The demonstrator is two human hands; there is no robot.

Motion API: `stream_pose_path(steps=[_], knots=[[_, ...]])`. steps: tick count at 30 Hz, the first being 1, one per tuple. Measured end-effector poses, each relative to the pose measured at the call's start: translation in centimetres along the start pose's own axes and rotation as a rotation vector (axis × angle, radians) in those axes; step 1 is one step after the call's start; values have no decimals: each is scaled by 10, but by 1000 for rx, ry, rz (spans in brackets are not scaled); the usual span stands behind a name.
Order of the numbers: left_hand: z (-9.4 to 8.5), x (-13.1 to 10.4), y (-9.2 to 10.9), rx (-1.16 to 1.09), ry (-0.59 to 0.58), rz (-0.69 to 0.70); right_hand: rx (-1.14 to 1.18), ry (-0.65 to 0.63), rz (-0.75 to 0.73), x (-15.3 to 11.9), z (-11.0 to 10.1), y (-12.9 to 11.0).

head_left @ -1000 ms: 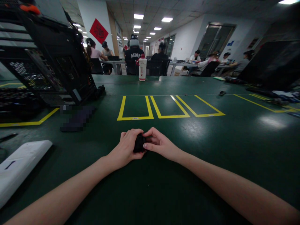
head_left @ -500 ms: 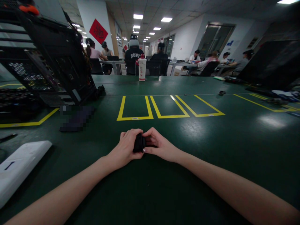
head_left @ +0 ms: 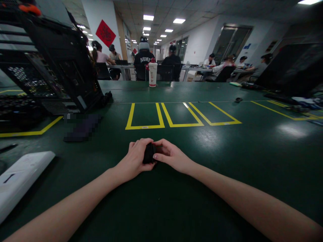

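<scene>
A small black box-like object (head_left: 148, 154) is held between my two hands, just above or on the green table; which of the two I cannot tell. My left hand (head_left: 135, 156) wraps round its left side, thumb and fingers closed on it. On the right edge, the thumb and fingertips of my right hand (head_left: 175, 157) pinch it. Fingers hide much of the object, and its exact kind is not clear.
Yellow tape frames (head_left: 145, 127) mark the table beyond my hands. A black computer case (head_left: 73, 74) stands at left, with a white block (head_left: 22, 174) nearer me. A paper cup (head_left: 152, 75) stands at the far edge. Several people sit at desks behind.
My right thumb has moved slightly up and left along the object's right edge. The strip of the object that showed there is now narrower. My left hand has hardly moved.
</scene>
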State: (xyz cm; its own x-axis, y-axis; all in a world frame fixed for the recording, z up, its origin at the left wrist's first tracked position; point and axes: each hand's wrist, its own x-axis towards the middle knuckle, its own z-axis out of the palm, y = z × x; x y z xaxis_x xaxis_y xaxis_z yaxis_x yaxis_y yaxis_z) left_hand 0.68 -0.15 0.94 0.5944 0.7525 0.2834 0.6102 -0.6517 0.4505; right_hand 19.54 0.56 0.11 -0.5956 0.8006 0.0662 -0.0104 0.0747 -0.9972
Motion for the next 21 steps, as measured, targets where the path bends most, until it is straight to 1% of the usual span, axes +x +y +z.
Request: stream_pose_path(steps=[2, 5, 11, 15, 18, 21], knots=[[0, 0, 0, 2, -1, -3, 22, -35, -25, -1, -1, 0], [1, 0, -1, 11, 3, -5, 25, -43, -48, -1, -1, -1], [0, 0, 1, -3, 5, -4, 18, 50, -29, 0, 2, 1], [-1, 0, 1, -13, 4, 3, -18, 74, -19, 2, 1, 3], [1, 0, 0, -1, 9, 4, -7, 32, 0, 2, -1, 2], [2, 1, 0, 16, 23, 11, 49, -41, -34, 1, -2, 0]])
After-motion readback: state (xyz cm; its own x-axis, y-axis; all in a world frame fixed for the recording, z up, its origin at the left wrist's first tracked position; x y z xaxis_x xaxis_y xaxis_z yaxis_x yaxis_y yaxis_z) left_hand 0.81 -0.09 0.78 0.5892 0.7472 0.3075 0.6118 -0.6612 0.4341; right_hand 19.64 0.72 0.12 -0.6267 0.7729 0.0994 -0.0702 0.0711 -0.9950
